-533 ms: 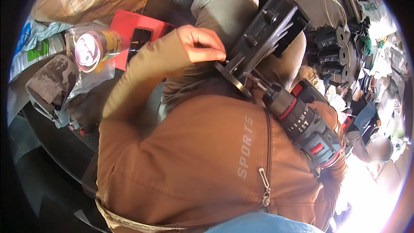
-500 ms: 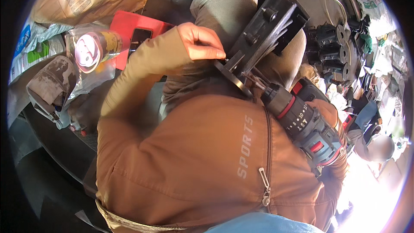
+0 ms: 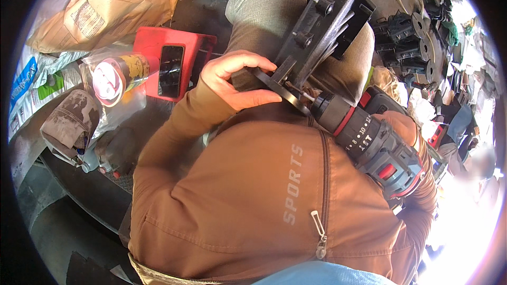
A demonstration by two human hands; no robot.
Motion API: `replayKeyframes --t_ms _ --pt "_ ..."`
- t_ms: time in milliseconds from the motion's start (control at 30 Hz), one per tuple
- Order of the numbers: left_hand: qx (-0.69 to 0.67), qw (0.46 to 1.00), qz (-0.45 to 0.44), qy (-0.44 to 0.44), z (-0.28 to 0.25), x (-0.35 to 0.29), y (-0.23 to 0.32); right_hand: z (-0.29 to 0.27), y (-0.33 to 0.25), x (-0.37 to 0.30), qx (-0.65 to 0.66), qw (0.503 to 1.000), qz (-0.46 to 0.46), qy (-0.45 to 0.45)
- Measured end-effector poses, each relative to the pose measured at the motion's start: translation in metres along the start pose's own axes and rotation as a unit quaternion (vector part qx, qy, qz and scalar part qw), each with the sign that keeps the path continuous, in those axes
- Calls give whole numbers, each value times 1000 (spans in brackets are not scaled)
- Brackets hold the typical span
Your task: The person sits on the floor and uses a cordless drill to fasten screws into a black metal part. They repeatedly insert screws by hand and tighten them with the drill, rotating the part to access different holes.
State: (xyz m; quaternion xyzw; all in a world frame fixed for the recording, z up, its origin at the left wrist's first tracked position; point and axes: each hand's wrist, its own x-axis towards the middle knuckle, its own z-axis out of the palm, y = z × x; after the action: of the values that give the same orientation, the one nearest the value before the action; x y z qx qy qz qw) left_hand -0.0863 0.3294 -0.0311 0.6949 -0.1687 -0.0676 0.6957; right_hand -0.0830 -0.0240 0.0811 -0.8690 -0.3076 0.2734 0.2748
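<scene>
Across my lap lies a black ribbed bracket (image 3: 316, 31) with a round flange at its near end. My left hand (image 3: 229, 80) grips the rim of that flange, index finger on its upper edge and thumb on its lower edge. In my right hand (image 3: 400, 125), partly hidden behind the tool, is a cordless drill (image 3: 364, 137) with a grey and black body and a red ring. The drill's bit meets the bracket just inside the flange; its exact contact point is hard to see.
To the left, a phone (image 3: 171, 71) rests on a red box (image 3: 150, 42), beside a lidded drink cup (image 3: 108, 82) and a cap (image 3: 71, 121). A paper sack (image 3: 105, 13) stands at far left. Several black parts (image 3: 406, 47) are grouped at right near scattered bags and scraps.
My left hand has shifted from fingertips bunched at the flange to thumb and finger spread around its rim. The drill has moved slightly up and left relative to the bracket.
</scene>
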Motion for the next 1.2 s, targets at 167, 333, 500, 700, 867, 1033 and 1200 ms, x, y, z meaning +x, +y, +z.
replayKeyframes --t_ms 167,333,500,700,867,1033,1200 --pt "30 998 42 32 4 -1 -5 0 1 3 40 999 -10 9" --pt "15 998 54 38 5 0 -8 3 2 4 109 994 -5 2" --pt "17 999 40 32 5 -2 -8 2 2 4 44 997 -55 25" --pt "26 997 55 37 6 -1 -11 3 1 7 4 995 -84 52" --pt "23 997 65 43 7 0 -12 1 1 13 -19 992 -116 48" --pt "40 995 79 48 7 2 -10 -2 1 16 -54 987 -139 53" --pt "63 993 84 45 6 3 -8 -6 4 19 -65 988 -140 25"
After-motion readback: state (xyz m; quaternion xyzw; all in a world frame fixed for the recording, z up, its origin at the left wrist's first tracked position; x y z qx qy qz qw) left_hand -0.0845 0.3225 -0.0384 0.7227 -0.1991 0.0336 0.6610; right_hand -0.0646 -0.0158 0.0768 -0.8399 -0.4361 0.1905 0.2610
